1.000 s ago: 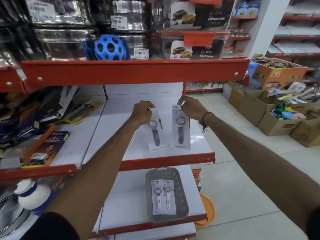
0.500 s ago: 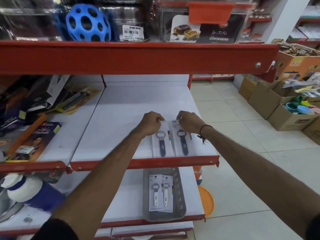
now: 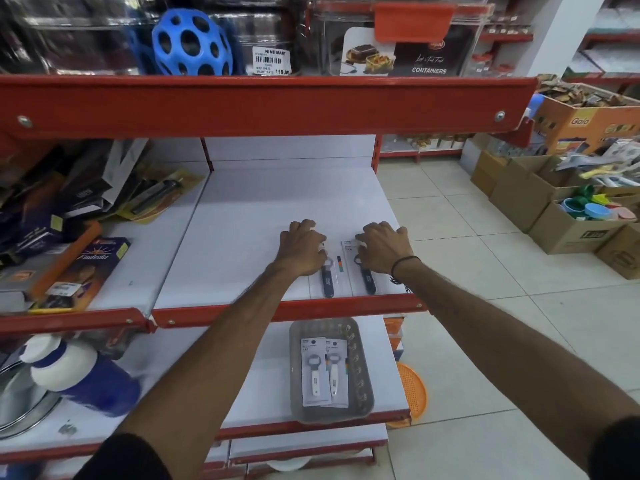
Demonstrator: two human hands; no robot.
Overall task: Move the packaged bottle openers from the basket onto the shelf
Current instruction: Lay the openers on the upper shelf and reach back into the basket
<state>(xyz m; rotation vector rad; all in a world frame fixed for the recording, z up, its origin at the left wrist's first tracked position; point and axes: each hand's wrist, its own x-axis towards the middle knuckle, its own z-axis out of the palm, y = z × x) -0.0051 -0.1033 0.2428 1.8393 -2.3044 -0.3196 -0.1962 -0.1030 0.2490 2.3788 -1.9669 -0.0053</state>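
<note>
Two packaged bottle openers with dark handles lie flat side by side near the front lip of the white middle shelf (image 3: 259, 237): the left pack (image 3: 327, 284) and the right pack (image 3: 369, 284). My left hand (image 3: 301, 249) rests palm down on the top of the left pack with its fingers curled on it. My right hand (image 3: 381, 249) covers the top of the right pack in the same way. On the shelf below stands a grey basket (image 3: 365, 382). It holds two more packs with white-handled openers (image 3: 315, 372), overlapping each other.
A red shelf edge (image 3: 263, 102) hangs just above, with a blue perforated ball (image 3: 192, 43) and container boxes on it. Boxed goods (image 3: 79, 268) crowd the shelf to the left. Cardboard cartons (image 3: 571, 230) stand on the tiled floor at right. A blue-and-white bottle (image 3: 79, 372) stands lower left.
Both hands have lowered the two packs from mid-air onto the shelf and pressed them flat near the front edge. The view has moved closer and lower.
</note>
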